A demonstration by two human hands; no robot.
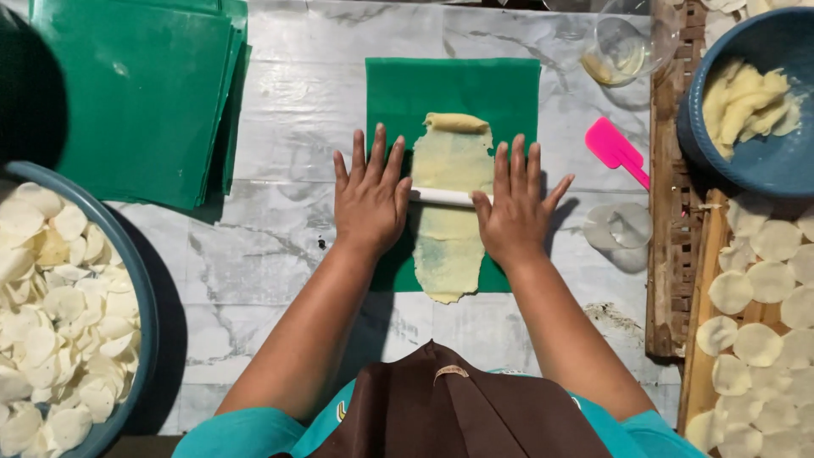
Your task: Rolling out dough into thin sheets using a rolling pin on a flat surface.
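Rolling step in hand. Left hand (370, 199) and right hand (515, 208) lie flat, fingers spread, palms pressing the white rolling pin (441, 197) across the dough strip (449, 212) on the green sheet (454, 89). Next move probably calls for even pressure on both ends.

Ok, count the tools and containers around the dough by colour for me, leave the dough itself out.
Green: 2, sheet under the dough, stack of sheets
Blue: 2, left bowl, right bowl
Pink: 1, spatula
White: 1, rolling pin
Clear: 2, cup, round cutter
Total: 8
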